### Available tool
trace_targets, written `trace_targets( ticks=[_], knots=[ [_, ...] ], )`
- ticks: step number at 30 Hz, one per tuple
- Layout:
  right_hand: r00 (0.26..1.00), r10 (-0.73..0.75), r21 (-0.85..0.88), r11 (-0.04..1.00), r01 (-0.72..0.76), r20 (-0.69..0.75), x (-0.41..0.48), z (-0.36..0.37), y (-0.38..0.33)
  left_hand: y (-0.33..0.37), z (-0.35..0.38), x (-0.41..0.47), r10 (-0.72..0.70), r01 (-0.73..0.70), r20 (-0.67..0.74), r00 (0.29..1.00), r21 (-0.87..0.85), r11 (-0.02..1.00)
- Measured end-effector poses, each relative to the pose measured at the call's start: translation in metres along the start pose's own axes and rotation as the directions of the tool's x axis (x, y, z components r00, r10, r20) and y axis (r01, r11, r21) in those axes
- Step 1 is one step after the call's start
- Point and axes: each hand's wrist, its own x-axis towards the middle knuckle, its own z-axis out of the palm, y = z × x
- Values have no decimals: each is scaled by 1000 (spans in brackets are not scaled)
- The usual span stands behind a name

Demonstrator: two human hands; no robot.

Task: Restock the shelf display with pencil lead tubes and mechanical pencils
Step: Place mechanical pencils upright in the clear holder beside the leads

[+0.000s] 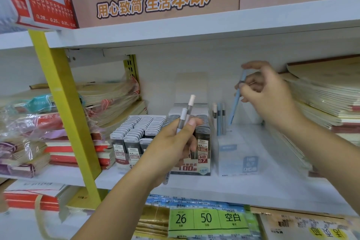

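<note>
My left hand [171, 142] grips two white-and-grey mechanical pencils [187, 113], held upright in front of the lead tube boxes. My right hand [266, 91] pinches a light blue mechanical pencil [236, 97] near its top, tip down, over a clear display box [243, 154]. Three pencils [219, 119] stand at the back left corner of that clear box. Left of it, a display carton [202, 154] marked HB 0.7 and a tray of grey lead tubes [136, 132] sit packed on the white shelf [253, 193].
Stacks of wrapped notebooks [321, 103] crowd the shelf on the right, and more bundles [109, 95] lie on the left. A yellow upright [64, 107] crosses the left side. Brown display cartons [155, 0] stand on the shelf above; packets with a green label [206, 218] lie below.
</note>
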Motion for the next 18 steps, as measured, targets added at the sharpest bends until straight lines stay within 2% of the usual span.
trace_targets(
  ticks=[1,3,6,12,18],
  knots=[
    [999,-15,-126,992,21,50,0,2,8,0,0,0,-8,8,-5,1000,-4,1000],
    [992,-7,-226,974,36,125,-1,7,21,2,1,1,-29,29,1,1000,-51,998],
    [983,14,-223,974,28,185,-2,14,29,4,2,1,-54,56,24,998,-118,991],
    [962,7,-265,962,68,272,-8,28,37,2,2,-1,-7,8,9,1000,-65,998],
    [965,-15,-391,912,120,260,-6,31,34,2,1,-3,21,-21,6,1000,-28,999]
  ],
)
